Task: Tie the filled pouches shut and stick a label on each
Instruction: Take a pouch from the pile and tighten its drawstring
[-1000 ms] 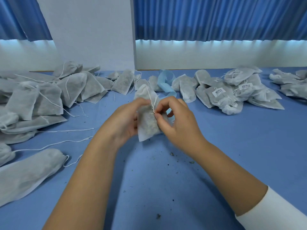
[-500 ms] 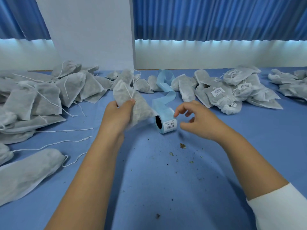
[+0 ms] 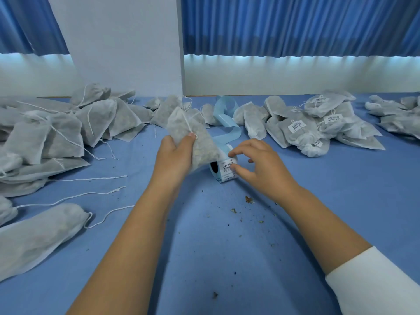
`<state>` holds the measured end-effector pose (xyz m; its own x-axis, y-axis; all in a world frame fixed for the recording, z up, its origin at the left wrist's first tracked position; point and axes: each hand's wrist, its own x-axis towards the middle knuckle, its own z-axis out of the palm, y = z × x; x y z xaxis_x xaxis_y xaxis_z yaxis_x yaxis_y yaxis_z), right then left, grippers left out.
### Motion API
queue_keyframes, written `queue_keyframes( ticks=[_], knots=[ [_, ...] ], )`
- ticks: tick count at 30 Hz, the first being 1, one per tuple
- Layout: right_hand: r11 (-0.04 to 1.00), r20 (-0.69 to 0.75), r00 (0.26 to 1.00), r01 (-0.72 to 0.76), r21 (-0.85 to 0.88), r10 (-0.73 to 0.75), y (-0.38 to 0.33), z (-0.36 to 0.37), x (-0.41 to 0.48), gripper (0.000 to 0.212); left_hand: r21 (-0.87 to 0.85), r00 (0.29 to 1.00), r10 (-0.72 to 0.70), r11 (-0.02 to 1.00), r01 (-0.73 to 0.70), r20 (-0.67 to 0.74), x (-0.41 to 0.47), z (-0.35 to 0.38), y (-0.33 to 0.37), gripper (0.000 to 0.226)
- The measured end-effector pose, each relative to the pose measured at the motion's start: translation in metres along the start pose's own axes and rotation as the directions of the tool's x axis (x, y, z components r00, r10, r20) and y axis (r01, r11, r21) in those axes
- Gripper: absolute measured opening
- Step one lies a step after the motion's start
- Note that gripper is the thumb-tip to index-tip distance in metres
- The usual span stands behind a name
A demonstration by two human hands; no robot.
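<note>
Head camera shows the left hand (image 3: pixel 175 160) gripping a filled pouch (image 3: pixel 193 137), tilted over the blue table (image 3: pixel 204 246), while the right hand (image 3: pixel 266 169) pinches the label roll (image 3: pixel 223 168) between thumb and forefinger.

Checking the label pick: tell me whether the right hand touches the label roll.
Touching. Head view: fingers of the right hand pinch the label roll.

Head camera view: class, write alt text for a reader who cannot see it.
A person's left hand holds a filled white pouch above a blue table while the right hand pinches at a label roll lying on it. Unlabelled pouches are heaped at left, labelled ones at right.
</note>
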<state>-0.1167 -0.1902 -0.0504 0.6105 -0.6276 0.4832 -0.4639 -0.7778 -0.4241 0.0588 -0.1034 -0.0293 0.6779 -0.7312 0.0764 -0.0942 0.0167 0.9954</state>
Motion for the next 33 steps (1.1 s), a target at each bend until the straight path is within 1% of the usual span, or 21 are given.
queue_keyframes(
  ticks=[3,6,10,12,15,16,21,27,33],
  knots=[
    [1.000,-0.027,0.999,0.020,-0.006,-0.020,0.002,0.002,0.000,0.023,0.084,0.993,0.078,0.993,-0.085,0.089,-0.004,0.012,-0.007,0.027],
    [0.999,-0.075,0.996,0.040,0.000,-0.040,0.002,0.004,0.000,0.019,0.103,0.986,0.078,0.990,-0.094,0.148,-0.002,0.016,-0.015,0.021],
    [0.999,-0.105,0.994,0.036,-0.012,-0.037,0.003,0.006,0.001,0.013,0.069,0.988,0.012,0.997,-0.022,0.152,0.004,0.011,-0.015,0.019],
    [1.000,-0.105,0.994,0.018,-0.011,-0.019,0.004,0.006,0.001,0.013,0.059,0.986,-0.008,0.998,-0.002,0.164,0.006,0.009,-0.015,0.020],
    [0.997,-0.097,0.994,-0.052,0.064,0.058,0.003,0.006,0.000,0.033,0.039,0.983,-0.016,0.999,0.009,0.181,0.006,0.007,-0.015,0.019],
    [0.994,-0.094,0.993,-0.069,0.084,0.077,0.003,0.006,0.000,0.035,0.032,0.983,-0.015,0.999,0.009,0.183,0.006,0.007,-0.015,0.019],
    [0.993,-0.107,0.990,-0.083,0.088,0.092,0.001,0.005,-0.002,0.024,0.050,0.984,0.003,0.999,-0.012,0.180,0.006,0.008,-0.015,0.018],
    [0.990,-0.114,0.985,-0.121,0.079,0.129,-0.002,0.002,-0.004,0.019,0.072,0.985,0.025,0.997,-0.038,0.169,0.006,0.008,-0.015,0.019],
    [0.985,-0.096,0.983,-0.146,0.090,0.155,-0.004,0.002,-0.004,0.016,0.084,0.984,0.018,0.996,-0.033,0.178,0.005,0.008,-0.015,0.019]
  ],
)
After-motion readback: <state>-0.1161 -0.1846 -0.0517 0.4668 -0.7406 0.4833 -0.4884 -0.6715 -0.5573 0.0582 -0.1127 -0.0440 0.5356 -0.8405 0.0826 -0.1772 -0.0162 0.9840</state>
